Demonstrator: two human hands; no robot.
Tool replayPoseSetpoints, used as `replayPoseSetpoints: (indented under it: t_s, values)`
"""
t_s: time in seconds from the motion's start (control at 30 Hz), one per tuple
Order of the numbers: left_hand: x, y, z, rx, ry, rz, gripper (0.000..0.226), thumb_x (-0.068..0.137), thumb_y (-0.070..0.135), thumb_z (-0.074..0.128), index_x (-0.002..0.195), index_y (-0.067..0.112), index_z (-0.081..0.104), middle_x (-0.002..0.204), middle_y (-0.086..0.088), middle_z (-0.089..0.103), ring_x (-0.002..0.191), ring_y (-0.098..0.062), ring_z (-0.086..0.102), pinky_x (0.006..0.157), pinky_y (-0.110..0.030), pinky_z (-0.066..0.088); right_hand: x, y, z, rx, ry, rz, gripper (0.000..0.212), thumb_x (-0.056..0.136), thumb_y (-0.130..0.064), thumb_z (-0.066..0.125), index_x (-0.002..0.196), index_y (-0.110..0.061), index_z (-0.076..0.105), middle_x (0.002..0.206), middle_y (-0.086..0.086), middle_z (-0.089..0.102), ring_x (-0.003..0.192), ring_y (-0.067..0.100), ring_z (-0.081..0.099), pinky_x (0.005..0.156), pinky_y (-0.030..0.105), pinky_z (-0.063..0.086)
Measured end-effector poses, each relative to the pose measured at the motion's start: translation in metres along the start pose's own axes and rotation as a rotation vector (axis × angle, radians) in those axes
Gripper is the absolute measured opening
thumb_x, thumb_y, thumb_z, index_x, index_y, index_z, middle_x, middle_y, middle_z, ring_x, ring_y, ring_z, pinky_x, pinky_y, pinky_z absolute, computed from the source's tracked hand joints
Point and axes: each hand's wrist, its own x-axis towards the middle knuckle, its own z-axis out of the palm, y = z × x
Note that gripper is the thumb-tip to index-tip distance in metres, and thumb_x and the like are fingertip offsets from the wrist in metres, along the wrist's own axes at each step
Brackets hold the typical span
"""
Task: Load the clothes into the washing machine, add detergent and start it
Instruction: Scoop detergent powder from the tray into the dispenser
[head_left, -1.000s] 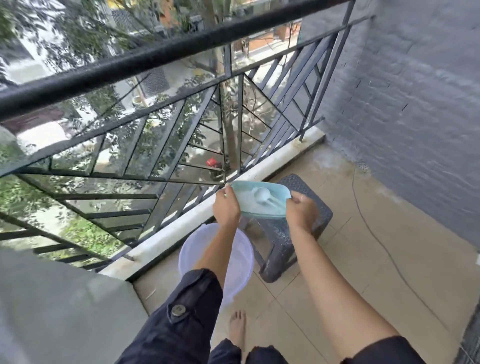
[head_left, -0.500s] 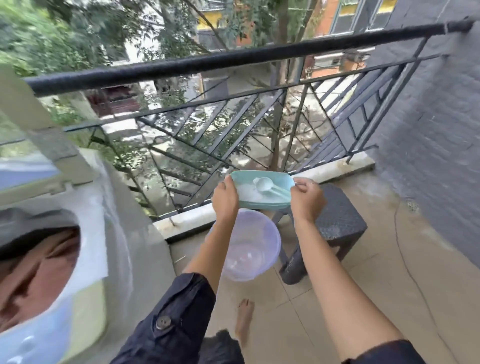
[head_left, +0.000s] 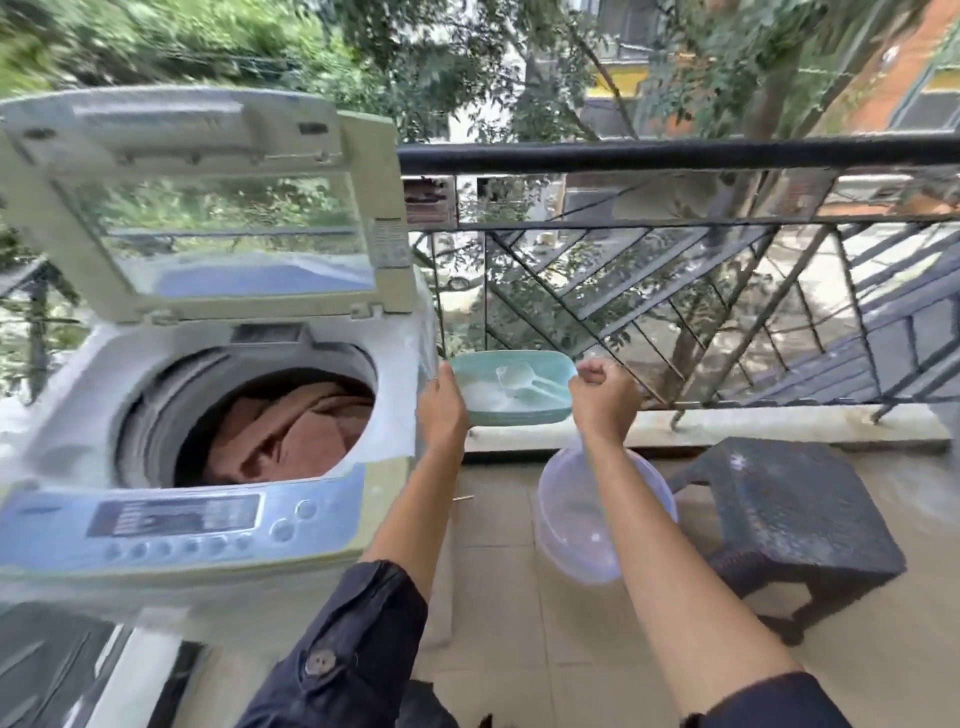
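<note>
1. Left hand (head_left: 442, 402) grips the near-left edge of the teal detergent tub (head_left: 511, 387), fingers wrapped on the rim, just beside the washing machine (head_left: 218, 395) on its right side.
2. Right hand (head_left: 602, 397) is closed on the tub's right end, thumb on top. Can't tell whether it pinches the rim or sth thin as well.
3. Tub is held level in the air between both hands, w/ white powder inside and a clear scoop (head_left: 517, 378) lying in it, bowl end left, handle pointing right.
4. Machine lid (head_left: 208, 208) stands up open behind the drum; brownish clothes (head_left: 291, 431) already fill the drum. Control panel (head_left: 182, 519) runs along the machine's near edge, untouched.
5. Right of the machine, on the floor below the tub: a clear plastic basin (head_left: 566, 525), then a dark wicker stool (head_left: 795, 514) further right. Railing (head_left: 675, 156) runs behind the machine and beyond.
6. Step, as I read it: loading looks done; this is the detergent step, tub being brought to the machine, nothing poured yet.
7. Next probably needs: tub carried left over the drum opening, one hand freed to take the scoop by its handle, dose tipped onto the clothes w/o spilling on the rim. Then lid down and panel buttons.
</note>
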Motion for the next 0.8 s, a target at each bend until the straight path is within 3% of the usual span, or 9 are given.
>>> replayPoseSetpoints:
  t_s: [0.13, 0.27, 0.37, 0.4, 0.5, 0.57, 0.67, 0.8]
  values:
    - [0.026, -0.002, -0.045, -0.07, 0.082, 0.017, 0.054, 0.098, 0.046, 0.031, 0.126, 0.007, 0.057, 0.134, -0.018, 0.053, 0.123, -0.035, 0.049, 0.106, -0.045, 0.04, -0.018, -0.022, 0.043, 0.025, -0.055, -0.025, 0.018, 0.078, 0.0, 0.059, 0.092, -0.005, 0.069, 0.092, 0.013, 0.072, 0.078, 0.02, 0.062, 0.07, 0.023, 0.043]
    - [0.081, -0.021, -0.083, -0.204, 0.111, -0.048, 0.081, 0.066, 0.074, 0.032, 0.113, 0.016, 0.063, 0.126, -0.016, 0.06, 0.116, -0.036, 0.056, 0.1, -0.052, 0.045, -0.037, -0.045, 0.093, 0.032, -0.104, -0.041, 0.015, 0.078, -0.002, 0.06, 0.091, -0.007, 0.068, 0.09, 0.01, 0.072, 0.076, 0.019, 0.061, 0.068, 0.026, 0.046]
    - [0.126, -0.042, -0.112, -0.237, 0.06, -0.147, 0.083, 0.062, 0.085, 0.04, 0.11, 0.022, 0.063, 0.126, -0.012, 0.062, 0.118, -0.034, 0.058, 0.104, -0.052, 0.043, -0.05, -0.063, 0.13, 0.007, -0.14, -0.067, 0.016, 0.078, -0.001, 0.06, 0.091, -0.006, 0.069, 0.088, 0.01, 0.072, 0.076, 0.021, 0.062, 0.068, 0.025, 0.044]
    - [0.124, -0.03, -0.129, -0.263, 0.053, -0.156, 0.077, 0.066, 0.083, 0.043, 0.109, 0.022, 0.063, 0.123, -0.011, 0.064, 0.116, -0.033, 0.059, 0.104, -0.051, 0.043, -0.055, -0.069, 0.145, -0.01, -0.155, -0.074, 0.017, 0.077, -0.001, 0.06, 0.091, -0.005, 0.069, 0.087, 0.01, 0.072, 0.076, 0.021, 0.062, 0.068, 0.026, 0.043]
    - [0.136, -0.011, -0.172, -0.278, 0.134, -0.06, 0.042, 0.093, 0.051, 0.042, 0.105, 0.017, 0.063, 0.105, -0.005, 0.067, 0.099, -0.027, 0.062, 0.095, -0.04, 0.048, -0.067, -0.082, 0.187, -0.054, -0.235, -0.06, 0.016, 0.078, -0.002, 0.06, 0.092, -0.006, 0.067, 0.089, 0.011, 0.071, 0.084, 0.026, 0.065, 0.066, 0.025, 0.04]
    - [0.16, -0.018, -0.195, -0.293, 0.122, -0.046, 0.048, 0.088, 0.058, 0.04, 0.106, 0.02, 0.063, 0.113, -0.006, 0.066, 0.107, -0.029, 0.061, 0.1, -0.045, 0.046, -0.076, -0.09, 0.216, -0.08, -0.266, -0.067, 0.016, 0.078, -0.003, 0.06, 0.092, -0.007, 0.066, 0.091, 0.011, 0.071, 0.087, 0.028, 0.065, 0.066, 0.023, 0.038]
    - [0.24, -0.077, -0.211, -0.312, 0.102, -0.074, 0.075, 0.064, 0.078, 0.038, 0.106, 0.023, 0.066, 0.121, -0.005, 0.066, 0.115, -0.03, 0.06, 0.105, -0.051, 0.042, -0.089, -0.101, 0.255, -0.163, -0.284, -0.073, 0.018, 0.079, -0.005, 0.06, 0.095, -0.009, 0.067, 0.098, 0.008, 0.071, 0.094, 0.027, 0.064, 0.07, 0.023, 0.039]
    - [0.291, -0.102, -0.237, -0.258, 0.068, -0.134, 0.08, 0.062, 0.079, 0.036, 0.111, 0.024, 0.068, 0.118, -0.003, 0.068, 0.113, -0.028, 0.061, 0.104, -0.049, 0.043, -0.095, -0.106, 0.296, -0.235, -0.312, -0.125, 0.02, 0.078, -0.012, 0.066, 0.098, -0.012, 0.07, 0.104, 0.008, 0.069, 0.103, 0.029, 0.061, 0.083, 0.03, 0.047]
